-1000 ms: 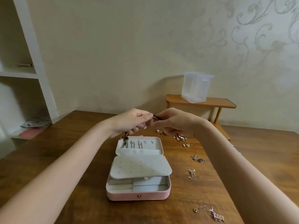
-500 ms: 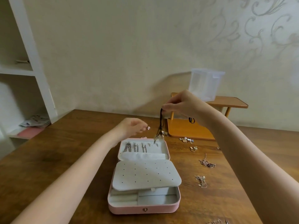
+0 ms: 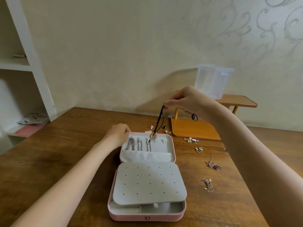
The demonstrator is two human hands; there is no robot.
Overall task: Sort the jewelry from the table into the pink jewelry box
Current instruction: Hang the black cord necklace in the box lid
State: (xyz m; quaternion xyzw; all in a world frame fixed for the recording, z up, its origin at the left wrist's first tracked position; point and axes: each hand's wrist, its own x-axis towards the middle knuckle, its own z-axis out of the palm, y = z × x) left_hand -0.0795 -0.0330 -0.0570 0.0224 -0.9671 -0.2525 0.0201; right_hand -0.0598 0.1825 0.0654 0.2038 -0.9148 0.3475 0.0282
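Note:
The pink jewelry box (image 3: 146,216) lies open on the wooden table, its grey earring panel (image 3: 149,184) folded over the lower tray. Several silver chains (image 3: 139,145) hang in the lid. My right hand (image 3: 185,102) is raised above the box and pinches a black cord necklace (image 3: 159,119); its gold pendant (image 3: 153,136) dangles over the lid's hooks. My left hand (image 3: 117,134) grips the lid's far left corner, fingers curled over the rim. Loose jewelry lies right of the box: earrings (image 3: 191,140), a chain with a dark stone (image 3: 214,165), a rose chain (image 3: 207,184).
A small orange wooden stand (image 3: 195,128) sits behind the box, with a clear plastic container (image 3: 213,81) on its top shelf. A few small pieces (image 3: 151,127) lie behind the lid. White shelves (image 3: 21,66) with papers stand at the left.
My hands parted: the right one rose with the black cord necklace and now dangles the pendant over the lid. The left one dropped to the lid's corner. The camera tilted down.

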